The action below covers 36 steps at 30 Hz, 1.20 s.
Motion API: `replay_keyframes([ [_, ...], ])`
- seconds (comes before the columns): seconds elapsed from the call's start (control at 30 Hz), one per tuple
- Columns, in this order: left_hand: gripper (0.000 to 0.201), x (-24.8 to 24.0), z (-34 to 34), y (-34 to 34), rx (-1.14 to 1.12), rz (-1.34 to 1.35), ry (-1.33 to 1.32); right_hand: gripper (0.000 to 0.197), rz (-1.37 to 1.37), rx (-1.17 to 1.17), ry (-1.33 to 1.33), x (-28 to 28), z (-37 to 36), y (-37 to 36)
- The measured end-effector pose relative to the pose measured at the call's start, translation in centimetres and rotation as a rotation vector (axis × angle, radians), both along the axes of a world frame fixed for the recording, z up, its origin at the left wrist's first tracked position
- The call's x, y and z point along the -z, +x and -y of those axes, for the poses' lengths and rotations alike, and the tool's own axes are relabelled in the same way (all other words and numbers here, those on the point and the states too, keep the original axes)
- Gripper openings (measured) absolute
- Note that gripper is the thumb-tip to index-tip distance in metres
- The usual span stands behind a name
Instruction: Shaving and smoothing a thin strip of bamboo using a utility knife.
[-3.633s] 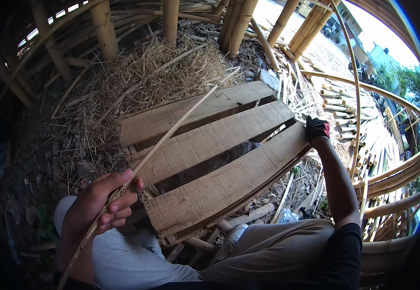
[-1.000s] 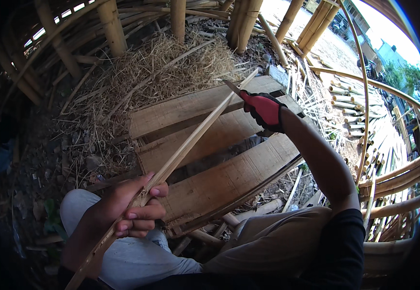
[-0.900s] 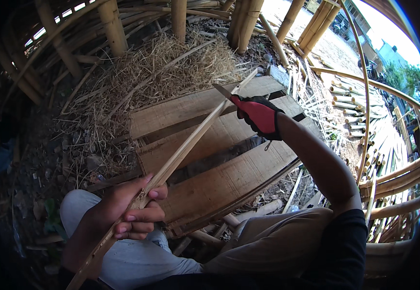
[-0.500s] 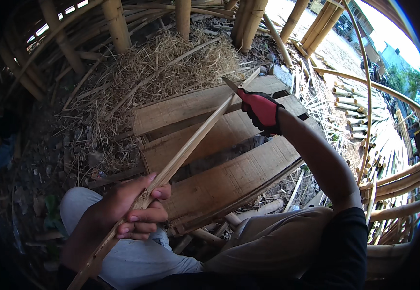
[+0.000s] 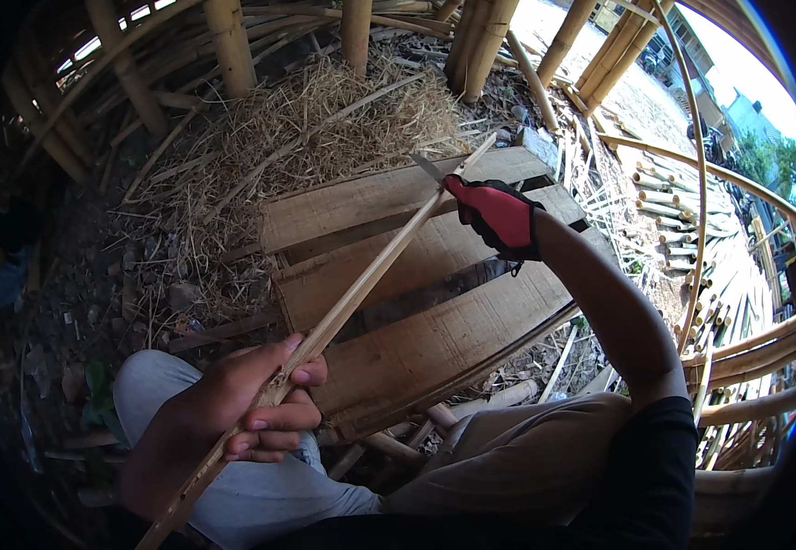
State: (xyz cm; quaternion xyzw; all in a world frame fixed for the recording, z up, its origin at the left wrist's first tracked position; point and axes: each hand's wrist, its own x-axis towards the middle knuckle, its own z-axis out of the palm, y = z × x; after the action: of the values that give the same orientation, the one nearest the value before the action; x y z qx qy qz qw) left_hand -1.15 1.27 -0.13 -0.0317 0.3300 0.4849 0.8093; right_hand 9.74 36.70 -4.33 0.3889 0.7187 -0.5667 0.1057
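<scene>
A long split bamboo strip [image 5: 361, 286] runs slantwise from my lap up over the wooden slats. My bare left hand [image 5: 265, 394] is wrapped round its lower part, thumb along the top. In a red and black glove, my right hand [image 5: 499, 215] is closed near the strip's far end. From the glove's thumb side juts a knife blade [image 5: 428, 168], lying across the strip; the knife's handle is hidden in the fist. Beneath, a low platform of wide wooden slats [image 5: 425, 261] stands in front of my knees, with dark gaps between the slats.
A heap of pale shavings [image 5: 324, 119] lies beyond the platform. Upright bamboo posts [image 5: 230, 46] stand behind it. Cut bamboo poles [image 5: 673, 206] are stacked at the right, near a bent bamboo rail [image 5: 709, 165]. Loose strips and stones litter the ground on the left.
My right hand and the knife have shifted slightly left and down toward me along the strip. My left hand keeps its hold, and the whole view has moved a little.
</scene>
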Motion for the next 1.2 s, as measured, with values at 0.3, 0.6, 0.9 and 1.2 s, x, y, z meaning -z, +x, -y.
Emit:
replay_keyframes([
  [0.3, 0.039, -0.2, -0.6, 0.4, 0.033, -0.075, 0.002, 0.056, 0.021, 0.057, 0.207, 0.5, -3.8, 0.5],
  [0.6, 0.038, -0.4, 0.5, 0.2, -0.01, -0.128, -0.043, 0.062, 0.033, -0.011, 0.104, 0.1, 1.2, -1.0],
  [0.9, 0.037, -1.2, 1.0, 0.5, 0.01, -0.171, -0.054, 0.059, 0.055, -0.013, 0.091, -0.4, 0.1, -0.9],
  [1.2, 0.04, -1.3, 0.9, 0.2, 0.014, -0.157, -0.056, 0.061, -0.013, 0.121, 0.147, 0.6, 0.0, -1.2],
])
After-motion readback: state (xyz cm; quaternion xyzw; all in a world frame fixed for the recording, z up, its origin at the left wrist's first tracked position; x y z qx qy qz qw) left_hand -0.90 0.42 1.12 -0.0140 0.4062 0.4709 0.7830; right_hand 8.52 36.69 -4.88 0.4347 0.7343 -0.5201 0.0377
